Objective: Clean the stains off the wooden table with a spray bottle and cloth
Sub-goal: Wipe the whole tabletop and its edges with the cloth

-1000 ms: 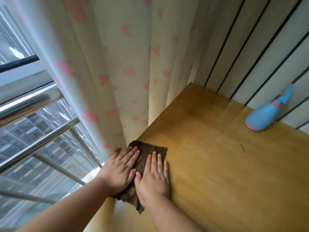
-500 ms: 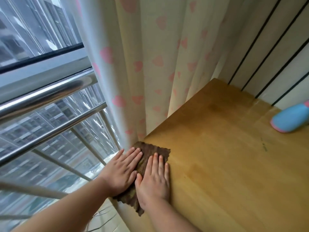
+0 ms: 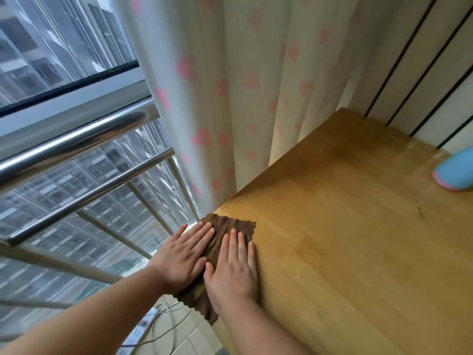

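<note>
A brown cloth [image 3: 229, 226] lies at the left edge of the wooden table [image 3: 345, 239], partly hanging over that edge. My left hand [image 3: 184, 254] and my right hand [image 3: 234, 265] press flat on the cloth side by side, fingers straight. The blue spray bottle [image 3: 454, 172] with a pink base lies at the far right, cut off by the frame edge. A small dark mark [image 3: 419, 213] shows on the wood near the bottle.
A cream curtain [image 3: 243, 98] with pink hearts hangs along the table's far left edge. Steel window rails [image 3: 76, 139] stand to the left. A striped wall [image 3: 422, 73] backs the table. A power strip with cables [image 3: 153, 326] lies on the floor below.
The view has swung left, so the spray bottle has slid to the right edge and more window shows. Both hands stay flat on the cloth at the table edge.
</note>
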Demonstrator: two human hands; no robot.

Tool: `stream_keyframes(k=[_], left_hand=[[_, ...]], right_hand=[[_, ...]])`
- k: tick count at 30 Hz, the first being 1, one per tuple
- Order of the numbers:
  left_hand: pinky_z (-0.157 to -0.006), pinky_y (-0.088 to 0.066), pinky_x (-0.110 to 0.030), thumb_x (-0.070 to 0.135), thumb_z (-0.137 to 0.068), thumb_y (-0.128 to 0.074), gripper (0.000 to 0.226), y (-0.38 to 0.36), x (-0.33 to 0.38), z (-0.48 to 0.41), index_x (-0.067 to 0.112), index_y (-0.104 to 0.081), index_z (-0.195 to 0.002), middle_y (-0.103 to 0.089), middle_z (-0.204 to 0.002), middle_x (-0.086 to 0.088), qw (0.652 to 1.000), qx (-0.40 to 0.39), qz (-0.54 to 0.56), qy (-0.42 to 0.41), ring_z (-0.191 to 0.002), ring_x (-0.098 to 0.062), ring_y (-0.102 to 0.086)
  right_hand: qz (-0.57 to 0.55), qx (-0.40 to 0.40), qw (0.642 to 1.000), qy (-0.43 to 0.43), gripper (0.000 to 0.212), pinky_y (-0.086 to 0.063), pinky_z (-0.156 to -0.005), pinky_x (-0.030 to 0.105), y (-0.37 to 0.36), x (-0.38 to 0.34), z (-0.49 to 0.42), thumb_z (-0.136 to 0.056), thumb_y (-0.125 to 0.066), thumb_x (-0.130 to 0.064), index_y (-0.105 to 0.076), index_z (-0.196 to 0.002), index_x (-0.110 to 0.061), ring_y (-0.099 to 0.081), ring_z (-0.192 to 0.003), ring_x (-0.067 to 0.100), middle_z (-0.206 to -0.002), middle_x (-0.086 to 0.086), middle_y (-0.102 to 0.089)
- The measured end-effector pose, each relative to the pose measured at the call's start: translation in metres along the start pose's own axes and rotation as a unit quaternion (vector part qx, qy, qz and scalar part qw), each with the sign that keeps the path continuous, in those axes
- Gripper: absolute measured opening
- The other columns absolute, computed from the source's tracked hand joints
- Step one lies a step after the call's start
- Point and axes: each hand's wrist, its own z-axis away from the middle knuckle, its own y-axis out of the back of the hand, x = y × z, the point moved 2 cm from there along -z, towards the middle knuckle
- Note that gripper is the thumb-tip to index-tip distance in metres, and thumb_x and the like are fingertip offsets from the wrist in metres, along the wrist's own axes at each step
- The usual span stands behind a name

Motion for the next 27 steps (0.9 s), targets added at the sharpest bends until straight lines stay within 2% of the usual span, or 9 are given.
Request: stream_keyframes(k=[6,11,16,18,21,25,27], left_hand=[[-0.118,-0.004,-0.040,0.048,-0.102,-0.016,0.062,-0.003,0.000,-0.002,0.017,-0.024,-0.155,-0.028,-0.159,-0.003,1.000,0.016,0.007,0.000,-0.148,-0.023,-0.024],[-0.119,-0.005,-0.040,0.047,-0.102,-0.020,0.061,-0.002,0.001,0.000,0.016,-0.024,-0.155,-0.028,-0.159,-0.003,1.000,0.010,0.013,-0.002,-0.148,-0.018,-0.020],[-0.120,0.003,-0.038,0.047,-0.102,-0.023,0.062,-0.002,0.003,-0.004,0.017,-0.021,-0.156,-0.024,-0.161,-0.002,1.000,0.010,0.021,0.004,-0.150,-0.021,-0.016],[-0.119,0.010,-0.036,0.050,-0.100,-0.014,0.065,0.001,0.007,-0.011,0.020,-0.009,-0.157,-0.013,-0.163,0.000,0.999,0.007,0.033,0.017,-0.151,-0.021,-0.005],[-0.117,0.019,-0.035,0.056,-0.090,0.005,0.069,0.004,0.015,-0.024,0.027,0.014,-0.152,0.018,-0.158,0.009,0.999,-0.007,0.039,0.035,-0.147,-0.013,0.022],[-0.118,0.017,-0.036,0.054,-0.094,-0.003,0.067,0.003,0.019,-0.026,0.025,0.006,-0.154,0.010,-0.160,0.006,0.998,0.004,0.052,0.044,-0.149,-0.015,0.017],[-0.119,0.011,-0.037,0.052,-0.097,-0.010,0.066,0.000,0.022,-0.022,0.021,-0.004,-0.156,-0.001,-0.162,0.002,0.998,0.015,0.045,0.045,-0.151,-0.019,0.006]], right_hand=[[0.005,0.015,1.000,0.003,0.076,-0.023,-0.110,0.049,-0.001,0.002,-0.001,-0.076,-0.034,-0.050,-0.056,-0.132,-0.002,-0.044,-0.134,0.027,-0.142,0.015,-0.050],[0.008,0.021,1.000,0.010,0.077,-0.022,-0.111,0.049,-0.003,0.004,-0.002,-0.076,-0.035,-0.051,-0.056,-0.132,-0.002,-0.044,-0.134,0.027,-0.142,0.015,-0.049],[0.009,0.021,0.999,0.023,0.076,-0.022,-0.110,0.049,-0.003,0.008,-0.005,-0.078,-0.035,-0.049,-0.054,-0.133,-0.002,-0.043,-0.135,0.027,-0.143,0.015,-0.048],[0.017,0.023,0.999,0.030,0.074,-0.021,-0.111,0.049,-0.003,0.011,-0.009,-0.080,-0.034,-0.048,-0.053,-0.134,-0.002,-0.043,-0.135,0.026,-0.144,0.015,-0.048],[0.042,0.017,0.998,0.046,0.074,-0.017,-0.113,0.049,-0.002,0.021,-0.019,-0.082,-0.032,-0.048,-0.049,-0.138,-0.003,-0.039,-0.138,0.024,-0.146,0.013,-0.045],[0.061,-0.009,0.996,0.068,0.074,-0.010,-0.114,0.049,-0.002,0.029,-0.023,-0.085,-0.029,-0.048,-0.041,-0.144,-0.004,-0.032,-0.142,0.022,-0.151,0.012,-0.038],[0.056,-0.014,0.996,0.070,0.073,-0.011,-0.114,0.048,0.000,0.030,-0.019,-0.086,-0.029,-0.047,-0.042,-0.143,-0.005,-0.033,-0.142,0.022,-0.150,0.011,-0.040]])
